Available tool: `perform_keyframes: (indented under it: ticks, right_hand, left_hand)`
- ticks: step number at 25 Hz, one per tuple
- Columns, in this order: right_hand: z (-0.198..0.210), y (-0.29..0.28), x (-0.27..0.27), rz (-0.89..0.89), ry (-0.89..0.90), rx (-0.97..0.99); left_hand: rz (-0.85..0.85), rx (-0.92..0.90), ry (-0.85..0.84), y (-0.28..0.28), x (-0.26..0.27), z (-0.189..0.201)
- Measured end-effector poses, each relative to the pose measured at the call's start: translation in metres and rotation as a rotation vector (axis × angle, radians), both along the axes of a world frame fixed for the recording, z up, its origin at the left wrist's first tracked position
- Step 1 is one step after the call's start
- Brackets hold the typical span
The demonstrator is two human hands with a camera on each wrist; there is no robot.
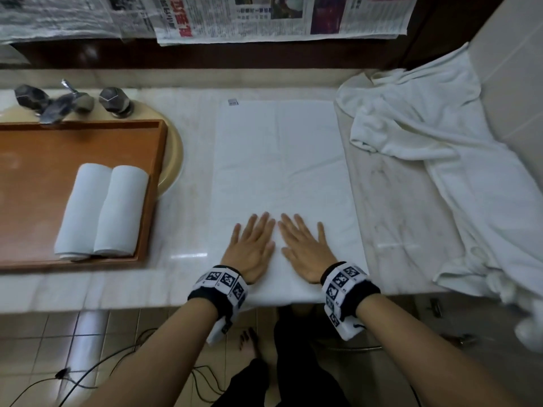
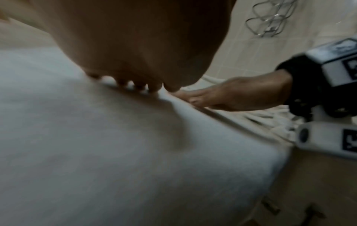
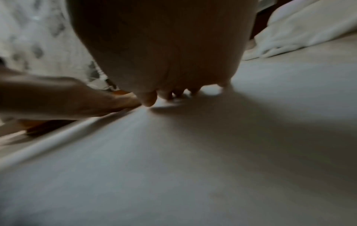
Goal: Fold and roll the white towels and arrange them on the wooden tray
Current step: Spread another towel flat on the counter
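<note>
Both hands, left hand (image 1: 252,248) and right hand (image 1: 305,250), are pressing flat, fingers (image 1: 261,223) spread, on the folded towel (image 1: 279,160) near the surface's (image 1: 182,201) front edge.

Both arms reaching straight out toward 12 o'clock, bare, with a checkered band on each wrist. Left hand (image 1: 252,248) flat, palm down, fingers straight and a bit spread. Right hand (image 1: 305,250) flat just beside it, thumbs nearly touching.

Bare forearms. Each wrist wears a black band (image 1: 219,289) carrying white blocks printed with black square markers; a white camera (image 1: 348,326) hangs beneath. Dark trousers (image 1: 296,362), bare feet.
</note>
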State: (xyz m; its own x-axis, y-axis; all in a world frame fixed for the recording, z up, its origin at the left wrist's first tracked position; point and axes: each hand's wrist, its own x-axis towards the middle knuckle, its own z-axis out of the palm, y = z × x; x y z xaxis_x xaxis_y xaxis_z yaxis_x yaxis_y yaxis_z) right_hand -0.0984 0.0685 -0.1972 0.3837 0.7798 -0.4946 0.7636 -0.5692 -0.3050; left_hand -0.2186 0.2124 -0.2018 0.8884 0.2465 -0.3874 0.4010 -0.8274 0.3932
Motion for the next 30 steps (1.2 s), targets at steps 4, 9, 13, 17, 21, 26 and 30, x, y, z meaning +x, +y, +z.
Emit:
perform_keyframes:
  ticks: [4, 9, 13, 17, 21, 26, 30]
  right_hand:
    - [-0.001, -0.016, 0.016, -0.432, -0.078, -0.102]
    - [-0.016, -0.005, -0.054, -0.051, -0.125, 0.065]
    - [-0.031, -0.043, -0.035, -0.144, -0.282, 0.129]
    - [-0.033, -0.071, -0.013, -0.319, -0.335, 0.057]
    - [-0.016, -0.04, -0.006, -0.592, -0.229, -0.02]
    - [-0.009, 0.025, 0.002, -0.172, -0.122, 0.076]
    - [-0.009, 0.061, 0.05, -0.158, -0.126, 0.069]
  left_hand:
    - [0.418, 0.113, 0.126, 0.026, -0.019, -0.003]
    - [0.118, 0.068, -0.057, -0.042, -0.015, -0.015]
    - [0.197, 0.212, -0.085, -0.026, -0.039, -0.029]
    - [0.306, 0.216, -0.065, 0.004, -0.052, -0.028]
    - [0.437, 0.128, 0.017, 0.018, -0.035, -0.012]
    - [0.181, -0.044, -0.011, -0.002, 0.031, 0.002]
    - [0.217, -0.048, 0.003, 0.019, 0.075, 0.001]
